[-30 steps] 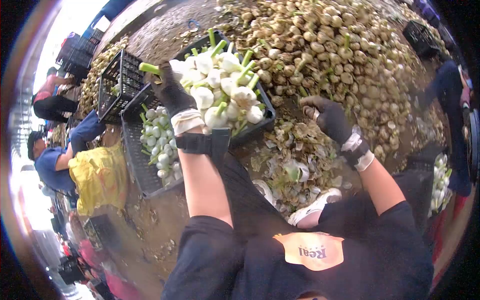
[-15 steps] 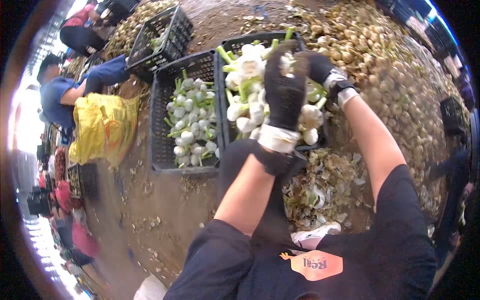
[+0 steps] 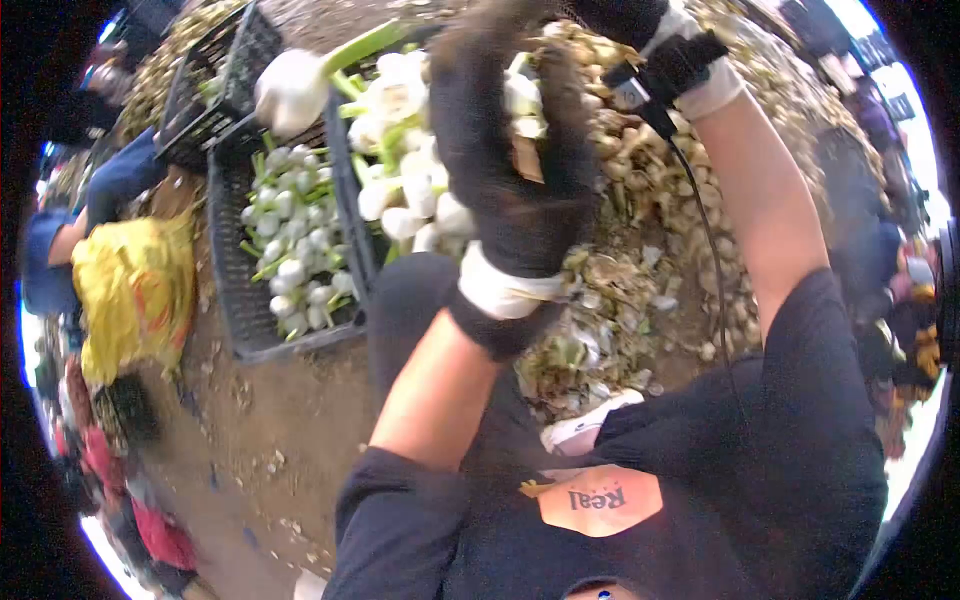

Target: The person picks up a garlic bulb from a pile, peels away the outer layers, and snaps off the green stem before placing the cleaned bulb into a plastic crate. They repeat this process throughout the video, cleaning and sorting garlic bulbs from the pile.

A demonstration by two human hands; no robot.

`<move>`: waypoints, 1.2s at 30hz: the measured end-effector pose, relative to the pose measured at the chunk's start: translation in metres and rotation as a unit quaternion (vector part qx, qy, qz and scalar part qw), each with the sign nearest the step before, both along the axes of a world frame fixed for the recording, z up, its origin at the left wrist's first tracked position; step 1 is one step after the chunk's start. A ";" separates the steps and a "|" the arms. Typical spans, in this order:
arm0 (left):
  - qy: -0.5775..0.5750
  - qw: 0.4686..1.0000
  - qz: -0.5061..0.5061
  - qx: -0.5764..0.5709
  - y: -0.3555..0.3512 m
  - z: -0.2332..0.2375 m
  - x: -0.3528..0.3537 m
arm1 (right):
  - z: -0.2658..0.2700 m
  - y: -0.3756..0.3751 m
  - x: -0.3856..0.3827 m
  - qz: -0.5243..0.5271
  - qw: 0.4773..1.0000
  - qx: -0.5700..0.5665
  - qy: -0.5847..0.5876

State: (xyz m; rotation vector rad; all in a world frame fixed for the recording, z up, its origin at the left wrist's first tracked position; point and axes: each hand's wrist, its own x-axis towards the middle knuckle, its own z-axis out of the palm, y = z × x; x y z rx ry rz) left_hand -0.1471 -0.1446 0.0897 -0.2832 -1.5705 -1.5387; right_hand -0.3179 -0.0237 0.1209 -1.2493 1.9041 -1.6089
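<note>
My left hand [image 3: 520, 170], in a black glove with a white cuff, is raised over the right-hand garlic crate [image 3: 345, 170]; motion smears its fingers, and whether they hold anything is unclear. A garlic bulb [image 3: 290, 92] with a green stem [image 3: 365, 45] appears large above the crates, left of that hand; contact with the hand cannot be made out. My right hand [image 3: 620, 15], also black-gloved, is at the top edge, its fingers cut off or hidden. White bulbs [image 3: 400, 100] fill the crate beneath my left hand.
Another black crate [image 3: 285, 350] holds smaller bulbs, with a third crate [image 3: 215, 85] behind. A yellow sack [image 3: 135, 290] lies beside a seated person [image 3: 50, 255]. Loose garlic [image 3: 690, 200] is heaped at the right, and peelings [image 3: 595, 320] lie near my shoe [image 3: 590, 425].
The view has shifted, so the crates sit further left. Both hands appear higher in the picture. A single stemmed bulb now shows apart above the crates.
</note>
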 end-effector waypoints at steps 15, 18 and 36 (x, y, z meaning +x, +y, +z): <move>-0.065 0.982 -0.176 0.037 0.043 -0.027 -0.012 | -0.331 0.230 0.054 -0.448 0.859 0.229 -0.097; -0.098 0.979 -0.181 -0.006 0.049 -0.032 -0.015 | -0.319 0.221 0.059 -0.524 0.838 0.130 -0.078; -0.091 0.932 -0.302 -0.180 0.128 -0.063 0.023 | -0.078 0.154 0.244 -0.539 0.831 -0.081 -0.105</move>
